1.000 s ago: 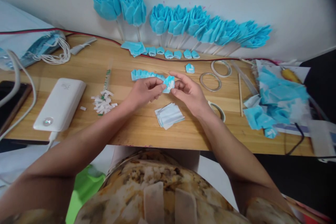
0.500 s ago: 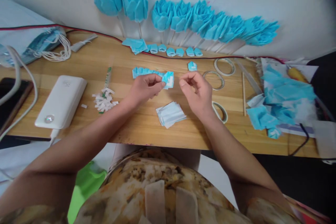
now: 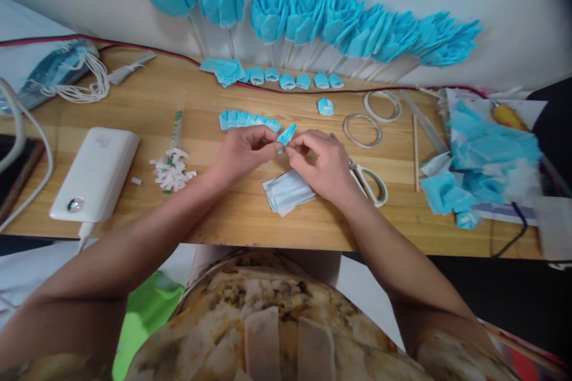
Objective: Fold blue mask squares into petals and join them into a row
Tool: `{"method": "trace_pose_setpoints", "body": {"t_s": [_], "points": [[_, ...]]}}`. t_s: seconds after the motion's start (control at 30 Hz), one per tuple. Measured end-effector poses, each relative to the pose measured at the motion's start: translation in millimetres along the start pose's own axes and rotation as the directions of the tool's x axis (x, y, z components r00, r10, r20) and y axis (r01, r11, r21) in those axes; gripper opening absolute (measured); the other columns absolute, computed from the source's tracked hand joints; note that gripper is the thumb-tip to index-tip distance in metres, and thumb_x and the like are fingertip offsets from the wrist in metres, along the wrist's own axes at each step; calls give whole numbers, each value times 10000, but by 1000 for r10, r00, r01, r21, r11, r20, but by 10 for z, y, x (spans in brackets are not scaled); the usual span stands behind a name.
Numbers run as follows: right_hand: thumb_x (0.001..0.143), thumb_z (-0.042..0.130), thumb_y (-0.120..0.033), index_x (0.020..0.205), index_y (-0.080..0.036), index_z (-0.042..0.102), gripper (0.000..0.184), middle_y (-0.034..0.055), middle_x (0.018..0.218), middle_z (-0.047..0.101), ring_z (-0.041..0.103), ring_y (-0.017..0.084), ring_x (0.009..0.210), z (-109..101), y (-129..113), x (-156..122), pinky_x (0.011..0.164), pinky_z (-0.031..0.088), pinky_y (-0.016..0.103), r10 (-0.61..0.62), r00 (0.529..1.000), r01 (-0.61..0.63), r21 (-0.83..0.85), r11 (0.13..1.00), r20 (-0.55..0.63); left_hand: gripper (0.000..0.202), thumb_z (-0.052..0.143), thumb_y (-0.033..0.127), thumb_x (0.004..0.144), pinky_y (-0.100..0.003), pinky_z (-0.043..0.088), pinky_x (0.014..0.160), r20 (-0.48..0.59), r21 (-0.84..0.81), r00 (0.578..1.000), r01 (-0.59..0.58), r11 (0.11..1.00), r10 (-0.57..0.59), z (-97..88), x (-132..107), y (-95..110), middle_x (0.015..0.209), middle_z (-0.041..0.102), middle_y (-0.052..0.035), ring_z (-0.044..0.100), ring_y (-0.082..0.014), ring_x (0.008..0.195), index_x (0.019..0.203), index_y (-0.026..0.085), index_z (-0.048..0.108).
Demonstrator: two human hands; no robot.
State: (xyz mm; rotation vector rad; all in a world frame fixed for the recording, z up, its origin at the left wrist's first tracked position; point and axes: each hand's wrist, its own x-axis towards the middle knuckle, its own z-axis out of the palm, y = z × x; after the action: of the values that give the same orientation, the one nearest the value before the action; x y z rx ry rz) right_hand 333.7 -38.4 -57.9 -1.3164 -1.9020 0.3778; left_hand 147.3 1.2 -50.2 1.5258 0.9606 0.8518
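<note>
A small folded blue petal [image 3: 286,133], soft like fabric, is pinched above the middle of the table. My left hand [image 3: 245,150] grips its left side between thumb and fingers. The closed thumb and fingertips of my right hand [image 3: 322,164] meet its lower right edge. Just behind my left hand lies a row of blue folded petals [image 3: 243,119]. Below the hands rests a stack of pale blue sheets [image 3: 286,191], partly covered by my right hand. A single petal with white tape [image 3: 326,106] sits farther back.
Scissors [image 3: 374,186] and tape rolls [image 3: 363,131] lie right of my hands. Blue flowers on sticks [image 3: 268,12] lean on the wall. White tape bits [image 3: 172,172] and a white power bank [image 3: 96,172] are at left. Blue scraps [image 3: 491,149] are heaped at right.
My right hand has moved left and now touches the petal. The petal has turned, so its white tape no longer shows and it looks narrower. More of the scissors shows.
</note>
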Motion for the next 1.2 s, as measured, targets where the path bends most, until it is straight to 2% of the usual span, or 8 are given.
{"method": "trace_pose_setpoints", "body": {"t_s": [0.43, 0.67, 0.9, 1.07, 1.13, 1.2], "points": [[858, 599, -213, 738, -239, 578, 125, 8, 728, 647, 573, 175, 729, -11, -33, 13, 722, 432, 331, 36, 998, -39, 50, 998, 43, 134, 683, 279, 780, -224, 290, 520, -8, 26, 1000, 15, 1000, -15, 6, -9, 20, 599, 509, 45, 392, -80, 569, 709, 170, 652], [866, 575, -197, 759, -231, 585, 112, 12, 752, 655, 579, 171, 743, -22, -13, 7, 737, 429, 329, 1, 998, -5, 72, 997, 59, 139, 673, 277, 785, -227, 289, 521, -1, 28, 1000, 9, 1000, -9, -4, -6, 23, 593, 501, 45, 391, -80, 562, 700, 175, 632], [898, 588, -253, 703, -238, 504, 213, 2, 700, 594, 540, 168, 713, -11, -17, 9, 704, 403, 330, 29, 999, -32, 59, 998, 45, 133, 677, 307, 784, -227, 291, 511, 21, 27, 999, 25, 999, -25, -3, -15, 8, 588, 494, 42, 397, -86, 559, 745, 180, 669], [898, 582, -235, 726, -233, 549, 176, 6, 724, 620, 569, 170, 741, -38, -37, 5, 728, 419, 334, 17, 998, -22, 81, 997, 61, 109, 678, 253, 784, -217, 300, 499, 9, 9, 999, 42, 999, -42, -10, -11, 35, 562, 498, 49, 401, -74, 528, 708, 180, 646], [911, 584, -267, 723, -231, 577, 191, 5, 723, 637, 574, 168, 730, -74, -47, 15, 725, 425, 336, 54, 997, -60, 110, 992, 57, 112, 682, 239, 780, -209, 323, 495, 1, -25, 997, 82, 996, -82, -27, -1, 44, 551, 514, 49, 416, -70, 509, 704, 178, 627], [930, 588, -322, 702, -228, 591, 247, 0, 698, 629, 559, 158, 693, -113, -40, 31, 698, 424, 330, 146, 989, -145, 159, 977, 6, 122, 688, 238, 778, -202, 358, 496, 9, -77, 993, 122, 990, -121, -49, 11, 49, 552, 541, 43, 441, -67, 497, 707, 175, 611]]}}
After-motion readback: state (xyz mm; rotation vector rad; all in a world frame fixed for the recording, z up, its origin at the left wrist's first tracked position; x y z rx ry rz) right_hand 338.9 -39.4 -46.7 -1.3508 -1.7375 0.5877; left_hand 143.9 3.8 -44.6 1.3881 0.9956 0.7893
